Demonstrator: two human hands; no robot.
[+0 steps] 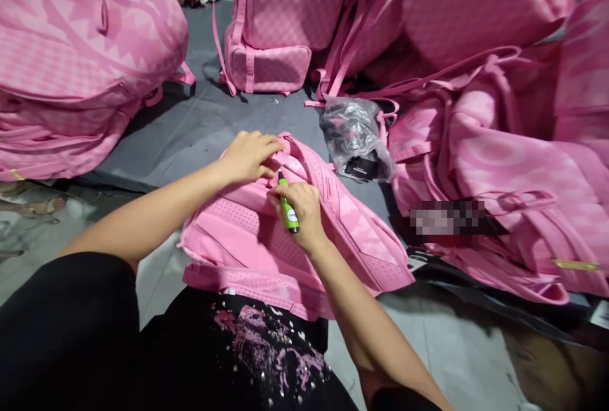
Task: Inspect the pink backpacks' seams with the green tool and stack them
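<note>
From my head camera, my right hand (302, 208) grips a slim green-and-black marker-like pen (288, 211), tip near the top of a pink fabric backpack (238, 227) at the grey table's (200, 125) near edge. My left hand (251, 156) pinches that top. Work there seems under way; what's finished or left, I can't tell.

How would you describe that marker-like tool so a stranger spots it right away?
Start with the pink backpack lying against the person's body. Over its middle, look at the right hand, which grips a slim marker-like tool. Its bright green barrel with black ends stands out from the pink around it.
</note>
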